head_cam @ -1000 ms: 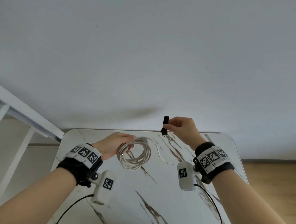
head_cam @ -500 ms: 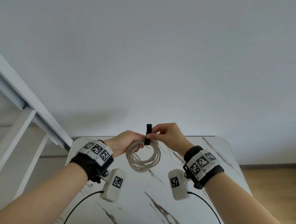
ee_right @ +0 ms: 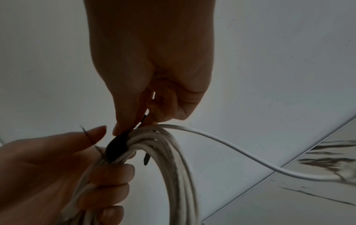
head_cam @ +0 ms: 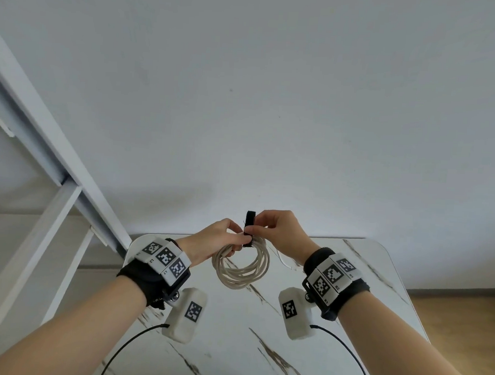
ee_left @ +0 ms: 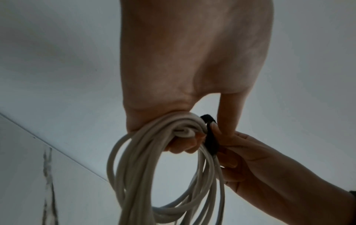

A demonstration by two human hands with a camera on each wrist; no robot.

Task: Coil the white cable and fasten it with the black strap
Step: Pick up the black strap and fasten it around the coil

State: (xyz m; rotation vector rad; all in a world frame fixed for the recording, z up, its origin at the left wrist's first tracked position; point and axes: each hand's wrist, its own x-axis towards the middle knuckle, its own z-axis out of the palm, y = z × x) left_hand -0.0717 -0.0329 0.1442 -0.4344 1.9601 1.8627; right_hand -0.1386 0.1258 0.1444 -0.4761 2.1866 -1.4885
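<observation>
The white cable (head_cam: 240,266) is held coiled in the left hand (head_cam: 213,240) and the black strap (head_cam: 249,229) is pinched by the right hand (head_cam: 278,232), so the loops could be spilled if either grip is loosened.

A white marble-patterned rectangular table (head_cam: 232,344) with brown-grey veins and rounded far corners is filling the 6 o'clock part of the head view, its far edge running along the pale wall. One loose end of the round white cable (head_cam: 280,259) is trailing down onto the tabletop toward 12 o'clock, near the far edge, and appears to be resting there.
</observation>
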